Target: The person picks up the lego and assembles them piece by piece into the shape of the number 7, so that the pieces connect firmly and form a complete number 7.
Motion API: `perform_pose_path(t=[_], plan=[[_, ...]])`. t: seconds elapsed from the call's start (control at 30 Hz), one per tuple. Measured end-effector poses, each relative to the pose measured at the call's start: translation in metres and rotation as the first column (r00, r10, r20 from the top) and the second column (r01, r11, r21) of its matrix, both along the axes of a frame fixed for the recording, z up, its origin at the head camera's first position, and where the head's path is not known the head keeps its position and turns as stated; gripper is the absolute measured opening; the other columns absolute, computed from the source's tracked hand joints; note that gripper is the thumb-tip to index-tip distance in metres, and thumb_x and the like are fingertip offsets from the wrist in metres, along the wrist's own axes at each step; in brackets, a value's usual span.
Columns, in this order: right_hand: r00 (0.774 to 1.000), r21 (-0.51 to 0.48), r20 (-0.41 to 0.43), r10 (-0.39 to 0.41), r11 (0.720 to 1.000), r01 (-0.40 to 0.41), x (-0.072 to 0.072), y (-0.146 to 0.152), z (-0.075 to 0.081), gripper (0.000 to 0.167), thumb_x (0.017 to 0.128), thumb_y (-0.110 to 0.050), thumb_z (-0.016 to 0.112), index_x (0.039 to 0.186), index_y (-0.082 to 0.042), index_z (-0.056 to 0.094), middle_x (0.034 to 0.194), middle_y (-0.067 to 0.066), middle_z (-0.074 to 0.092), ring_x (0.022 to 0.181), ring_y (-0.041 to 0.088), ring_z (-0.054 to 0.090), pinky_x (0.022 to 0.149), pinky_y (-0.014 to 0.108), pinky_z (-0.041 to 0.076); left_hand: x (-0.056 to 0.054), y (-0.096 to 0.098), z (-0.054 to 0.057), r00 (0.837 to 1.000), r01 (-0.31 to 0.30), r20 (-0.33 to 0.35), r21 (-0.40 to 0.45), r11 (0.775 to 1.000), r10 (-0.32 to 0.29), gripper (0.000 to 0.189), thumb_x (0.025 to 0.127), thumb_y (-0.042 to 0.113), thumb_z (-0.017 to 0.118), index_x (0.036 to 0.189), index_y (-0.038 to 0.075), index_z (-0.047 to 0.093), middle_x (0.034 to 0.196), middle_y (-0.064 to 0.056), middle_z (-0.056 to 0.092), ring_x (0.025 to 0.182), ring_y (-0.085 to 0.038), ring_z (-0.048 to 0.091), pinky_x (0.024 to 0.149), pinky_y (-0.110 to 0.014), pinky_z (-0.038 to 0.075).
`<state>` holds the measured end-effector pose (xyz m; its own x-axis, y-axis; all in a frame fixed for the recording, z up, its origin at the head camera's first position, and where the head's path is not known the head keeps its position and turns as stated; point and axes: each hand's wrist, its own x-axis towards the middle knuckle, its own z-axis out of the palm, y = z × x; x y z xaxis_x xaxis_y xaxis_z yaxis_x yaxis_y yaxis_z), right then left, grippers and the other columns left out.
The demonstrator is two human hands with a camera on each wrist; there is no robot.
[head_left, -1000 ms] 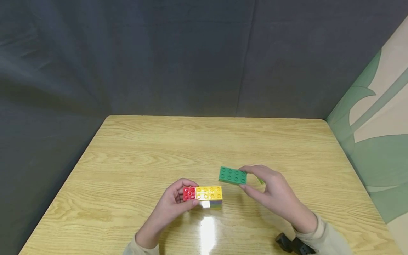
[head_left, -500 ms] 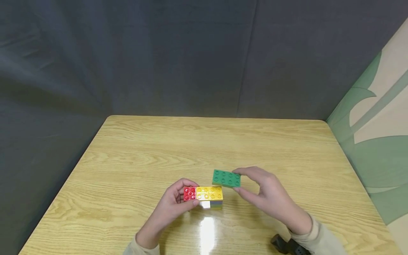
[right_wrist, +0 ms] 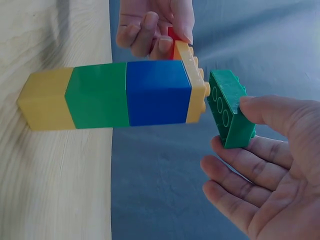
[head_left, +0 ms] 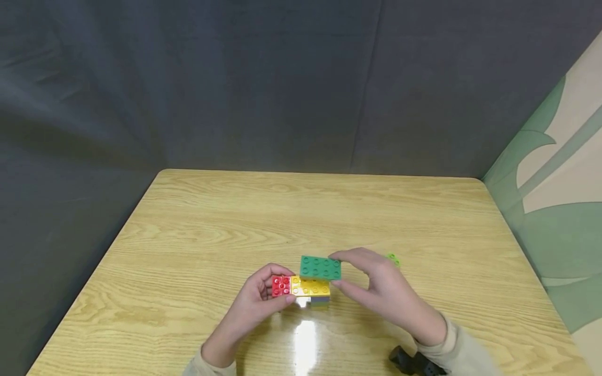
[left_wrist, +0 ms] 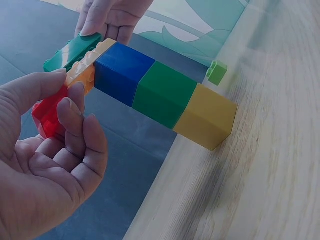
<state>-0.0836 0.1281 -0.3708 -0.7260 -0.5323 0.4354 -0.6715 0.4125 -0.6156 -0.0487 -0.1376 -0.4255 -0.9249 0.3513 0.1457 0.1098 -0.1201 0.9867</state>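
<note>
A tower of toy building bricks stands on the table, with a yellow block (left_wrist: 207,117) at the bottom, then a green block (left_wrist: 162,95) and a blue block (right_wrist: 157,92). A long yellow brick (head_left: 310,288) lies across its top, overhanging left. At that end a red brick (head_left: 281,286) adjoins it. My left hand (head_left: 254,295) grips this end, thumb in front, fingers behind. Between right thumb and fingers, my right hand (head_left: 376,282) pinches a green eight-stud brick (head_left: 321,266). The right wrist view shows a gap between its hollow underside and the yellow studs.
A small lime-green brick (head_left: 393,259) lies on the wooden table (head_left: 211,224), behind the right hand. Near the right sleeve rests a black object (head_left: 414,361). A dark curtain (head_left: 263,89) hangs beyond the table, with a patterned panel (head_left: 559,209) at right.
My right hand has carried the green brick leftward and slightly nearer, from beside the tower to over the yellow brick's rear edge. The lime-green brick shows again. My left hand stays nearly still.
</note>
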Motion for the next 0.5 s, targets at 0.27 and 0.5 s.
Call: perform_pose_path(t=[0.27, 0.5], plan=[[0.998, -0.028, -0.021, 0.061, 0.998, -0.062, 0.0, -0.007, -0.001, 0.037, 0.083, -0.013, 0.077, 0.119, -0.01, 0.066, 0.115, -0.002, 0.068, 0.105, 0.016, 0.064, 0.086, 0.038, 0.055, 0.0, 0.001, -0.001, 1.0, 0.003, -0.005, 0.011, 1.0, -0.003, 0.036, 0.083, -0.007, 0.069, 0.115, -0.01, 0.053, 0.096, -0.023, 0.066, 0.076, -0.01, 0.064, 0.065, -0.021, 0.056], [0.995, -0.04, -0.017, 0.097, 0.994, -0.097, -0.001, -0.015, -0.003, 0.036, 0.084, -0.014, 0.077, 0.118, -0.009, 0.066, 0.113, -0.002, 0.068, 0.104, 0.016, 0.064, 0.086, 0.037, 0.055, 0.0, 0.001, -0.002, 1.0, 0.006, -0.016, 0.007, 1.0, -0.006, 0.037, 0.083, -0.007, 0.068, 0.116, -0.011, 0.052, 0.099, -0.024, 0.066, 0.075, -0.009, 0.064, 0.064, -0.02, 0.056]])
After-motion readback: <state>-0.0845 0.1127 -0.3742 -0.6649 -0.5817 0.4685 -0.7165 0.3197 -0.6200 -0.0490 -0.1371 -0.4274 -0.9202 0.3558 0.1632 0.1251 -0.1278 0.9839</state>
